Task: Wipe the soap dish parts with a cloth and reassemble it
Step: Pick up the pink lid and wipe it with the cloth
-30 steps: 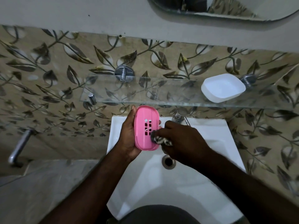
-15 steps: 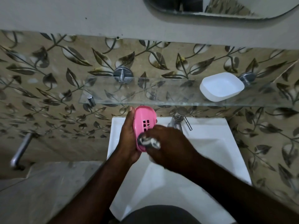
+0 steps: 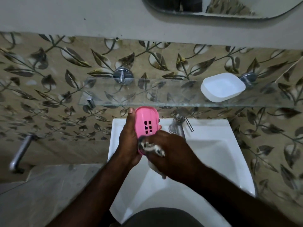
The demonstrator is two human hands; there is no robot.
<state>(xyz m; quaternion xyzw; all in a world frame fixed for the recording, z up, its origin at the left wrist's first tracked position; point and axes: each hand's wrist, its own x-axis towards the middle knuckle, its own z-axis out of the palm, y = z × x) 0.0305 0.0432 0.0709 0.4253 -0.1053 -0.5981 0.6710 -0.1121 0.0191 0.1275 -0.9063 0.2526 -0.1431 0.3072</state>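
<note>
My left hand (image 3: 127, 140) holds the pink slotted soap dish insert (image 3: 146, 119) upright over the sink, thumb along its left edge. A bunched patterned cloth (image 3: 151, 148) is gripped in my right hand (image 3: 170, 154) and pressed against the insert's lower end, covering that part. The white soap dish base (image 3: 223, 86) sits apart on the glass shelf (image 3: 131, 95), at its right end.
A white washbasin (image 3: 221, 153) lies below my hands, with a chrome tap (image 3: 179, 125) at its back. The leaf-patterned tiled wall is behind, a mirror (image 3: 221, 9) above, and a chrome pipe (image 3: 19, 153) sticks out at the left.
My right hand has slid the cloth down and left along the pink insert's lower end. The insert has tilted slightly and the sink drain is now hidden by my hand.
</note>
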